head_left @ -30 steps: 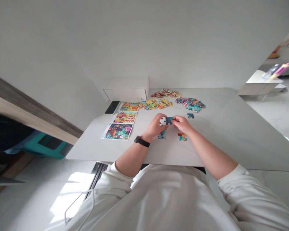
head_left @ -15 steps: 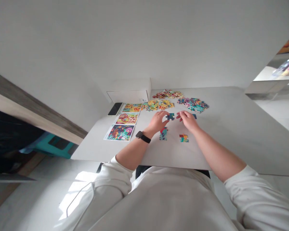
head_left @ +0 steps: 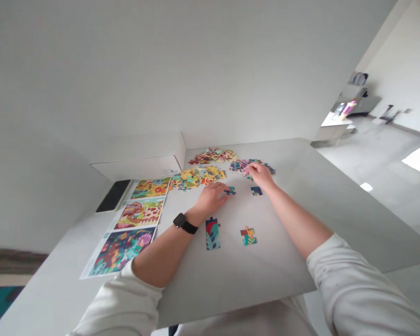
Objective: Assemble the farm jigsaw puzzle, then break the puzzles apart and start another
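Observation:
My left hand [head_left: 212,200], with a black watch on its wrist, has its curled fingers at the left edge of a dark blue-green jigsaw piece [head_left: 232,191] low at the table. The fingers of my right hand [head_left: 261,173] are drawn together over the purple-and-teal pile of puzzle pieces [head_left: 240,166]; what is between the fingertips is hidden. A dark blue puzzle piece [head_left: 256,191] lies below that hand. Nearer to me are a joined red-and-teal puzzle section [head_left: 213,234] and a smaller orange-and-green puzzle section [head_left: 248,236].
Yellow puzzle pieces [head_left: 206,175] and a red-and-cream puzzle pile [head_left: 213,156] lie toward the wall. Picture sheets [head_left: 122,249] line the left side, beside a phone [head_left: 113,196]. Behind them stands a white box [head_left: 140,165]. The grey table [head_left: 266,280] ends close to my body.
My right hand has moved away from the left and onto the purple-and-teal pile. My left hand stays at the blue-green piece. The camera view has shifted closer and tilted.

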{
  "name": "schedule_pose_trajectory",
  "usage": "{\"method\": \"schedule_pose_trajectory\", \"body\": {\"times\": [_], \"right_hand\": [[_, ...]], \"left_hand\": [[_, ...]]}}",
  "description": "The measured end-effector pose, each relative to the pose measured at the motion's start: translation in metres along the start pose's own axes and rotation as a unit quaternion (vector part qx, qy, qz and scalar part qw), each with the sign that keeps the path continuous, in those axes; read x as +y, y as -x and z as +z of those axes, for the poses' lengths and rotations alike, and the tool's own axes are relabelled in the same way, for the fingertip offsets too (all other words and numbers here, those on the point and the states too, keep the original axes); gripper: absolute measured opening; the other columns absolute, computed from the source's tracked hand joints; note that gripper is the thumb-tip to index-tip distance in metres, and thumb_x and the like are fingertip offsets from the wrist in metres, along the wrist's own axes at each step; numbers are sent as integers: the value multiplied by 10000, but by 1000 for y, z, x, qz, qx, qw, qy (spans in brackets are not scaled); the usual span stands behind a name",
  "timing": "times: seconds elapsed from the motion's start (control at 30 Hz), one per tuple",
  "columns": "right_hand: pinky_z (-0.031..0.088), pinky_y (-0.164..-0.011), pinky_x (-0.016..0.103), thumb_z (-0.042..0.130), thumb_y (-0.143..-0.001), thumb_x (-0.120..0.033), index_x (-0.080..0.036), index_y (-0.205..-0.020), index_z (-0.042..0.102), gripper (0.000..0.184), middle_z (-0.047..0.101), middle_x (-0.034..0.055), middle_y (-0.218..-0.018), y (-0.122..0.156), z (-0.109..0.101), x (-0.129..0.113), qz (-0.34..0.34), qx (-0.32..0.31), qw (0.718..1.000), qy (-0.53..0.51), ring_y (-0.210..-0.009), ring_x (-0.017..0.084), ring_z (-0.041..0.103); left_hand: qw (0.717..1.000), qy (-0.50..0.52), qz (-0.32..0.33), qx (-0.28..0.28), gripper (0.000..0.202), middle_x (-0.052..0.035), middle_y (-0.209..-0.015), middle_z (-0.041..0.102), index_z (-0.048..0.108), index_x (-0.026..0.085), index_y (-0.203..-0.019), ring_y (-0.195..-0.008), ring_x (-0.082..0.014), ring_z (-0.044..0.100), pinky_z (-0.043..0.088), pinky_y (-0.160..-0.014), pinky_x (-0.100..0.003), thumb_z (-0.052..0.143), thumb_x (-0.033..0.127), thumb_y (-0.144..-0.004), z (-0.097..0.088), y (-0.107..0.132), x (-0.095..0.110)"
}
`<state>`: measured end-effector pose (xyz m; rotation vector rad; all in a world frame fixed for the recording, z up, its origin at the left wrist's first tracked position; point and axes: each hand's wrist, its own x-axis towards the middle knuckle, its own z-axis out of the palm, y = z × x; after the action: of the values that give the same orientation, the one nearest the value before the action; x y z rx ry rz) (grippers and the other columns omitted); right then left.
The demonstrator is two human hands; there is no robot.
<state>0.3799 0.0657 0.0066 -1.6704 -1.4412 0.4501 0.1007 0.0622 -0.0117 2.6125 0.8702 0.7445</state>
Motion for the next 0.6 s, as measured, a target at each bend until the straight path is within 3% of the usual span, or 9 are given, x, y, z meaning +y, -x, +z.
{"method": "schedule_pose_trajectory", "body": {"times": [0.13, 0.23, 0.33, 0.43, 0.6], "right_hand": [[515, -753, 302, 590, -959, -342, -239, -925, 787, 225, 825, 32, -859, -2, 9, 11, 1, 42, 999, 13, -785, 210, 731], [511, -734, 305, 568, -980, -366, -235, -950, 796, 265, 810, 33, -829, -4, 15, 15, -10, 36, 999, 16, -750, 207, 720], [520, -751, 315, 582, -985, -360, -235, -1004, 807, 258, 808, 33, -851, -12, 17, 16, -35, 14, 998, 45, -757, 209, 711], [535, -884, 347, 615, -977, -278, -240, -1065, 817, 224, 824, 59, -1009, -29, 16, 13, -88, -20, 989, 116, -923, 233, 730], [499, -1057, 433, 658, -997, -288, -226, -1256, 805, 304, 753, 158, -1251, -69, 21, 0, -111, -100, 945, 291, -1151, 322, 683]], "left_hand": [[999, -23, -16, -39, 297, -86, -1406, 718, 794, 297, -1238, -1301, -320, 650, 468, -1193, -548, 744, 347, -949, 5, 13, -10], [999, -4, -14, -38, 286, -63, -1395, 731, 804, 323, -1238, -1289, -302, 657, 470, -1190, -533, 740, 350, -961, 9, 16, -13], [999, 19, -6, -32, 275, -64, -1344, 758, 815, 317, -1219, -1256, -294, 677, 491, -1161, -520, 749, 310, -952, 12, 14, -14], [999, 33, -7, -28, 259, -61, -1314, 773, 820, 307, -1193, -1227, -294, 691, 509, -1132, -515, 753, 283, -945, 14, 13, -14], [999, 44, -11, -22, 258, -62, -1291, 783, 808, 287, -1180, -1204, -296, 701, 512, -1125, -517, 752, 246, -931, 11, 12, -9]]}}
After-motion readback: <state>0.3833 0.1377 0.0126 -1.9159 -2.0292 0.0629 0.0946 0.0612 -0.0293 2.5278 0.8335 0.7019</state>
